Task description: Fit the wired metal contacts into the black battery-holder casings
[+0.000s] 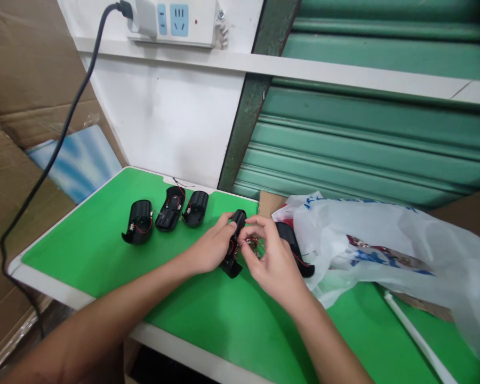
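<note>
My left hand is wrapped around a black curved plastic housing, which is tilted just above the green table. Thin red wires show inside its open side. Close against it, my right hand has thumb and index finger pinched together on a red wire; the fingertips partly hide the exact spot. Small metallic bits and more red wires lie behind the right fingers, too small to make out. Three similar black housings, a left one, a middle one and a right one, rest at the table's far left.
Another black housing lies beside a white plastic bag on the right. A white rod lies at the front right of the green table. A black cable hangs from a power strip at left.
</note>
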The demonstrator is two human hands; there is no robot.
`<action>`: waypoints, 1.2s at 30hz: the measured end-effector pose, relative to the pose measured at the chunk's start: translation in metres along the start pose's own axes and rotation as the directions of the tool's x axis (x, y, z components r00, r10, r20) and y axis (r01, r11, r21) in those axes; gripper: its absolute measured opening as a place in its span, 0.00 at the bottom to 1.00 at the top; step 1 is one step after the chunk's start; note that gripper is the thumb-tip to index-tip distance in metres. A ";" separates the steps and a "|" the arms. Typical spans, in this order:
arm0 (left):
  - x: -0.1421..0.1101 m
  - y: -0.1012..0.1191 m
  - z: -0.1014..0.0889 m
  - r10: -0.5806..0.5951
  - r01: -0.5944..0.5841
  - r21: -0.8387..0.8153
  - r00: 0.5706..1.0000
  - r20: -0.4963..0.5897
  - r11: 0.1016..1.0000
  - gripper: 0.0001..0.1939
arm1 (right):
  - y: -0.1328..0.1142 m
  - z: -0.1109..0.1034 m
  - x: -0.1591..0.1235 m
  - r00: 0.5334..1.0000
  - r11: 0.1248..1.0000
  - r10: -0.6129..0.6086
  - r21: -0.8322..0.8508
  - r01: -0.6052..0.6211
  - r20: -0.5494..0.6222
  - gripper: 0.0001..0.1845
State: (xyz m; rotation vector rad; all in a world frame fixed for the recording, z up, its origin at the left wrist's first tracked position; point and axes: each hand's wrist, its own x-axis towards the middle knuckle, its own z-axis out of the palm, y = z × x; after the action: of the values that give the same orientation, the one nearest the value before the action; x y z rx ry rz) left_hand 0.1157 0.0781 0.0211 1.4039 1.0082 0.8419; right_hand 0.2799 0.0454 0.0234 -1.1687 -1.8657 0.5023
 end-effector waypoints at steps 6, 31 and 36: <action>-0.001 0.003 0.000 -0.035 0.034 0.048 0.999 0.027 0.998 0.21 | 0.000 -0.001 0.000 1.000 0.999 0.020 -0.027 -0.020 0.000 0.17; -0.005 0.008 0.004 -0.034 0.032 0.094 0.999 0.013 0.995 0.20 | 0.009 0.004 -0.002 1.000 1.000 -0.010 -0.021 0.010 -0.028 0.18; -0.005 0.008 0.006 -0.049 0.048 0.096 0.999 0.000 0.994 0.19 | 0.011 0.007 -0.002 0.999 1.000 -0.001 -0.021 0.000 -0.044 0.18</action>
State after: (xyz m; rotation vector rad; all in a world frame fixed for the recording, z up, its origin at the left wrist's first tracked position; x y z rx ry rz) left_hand 0.1202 0.0710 0.0286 1.4549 1.0885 0.7643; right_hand 0.2805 0.0495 0.0113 -1.1844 -1.8374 0.4538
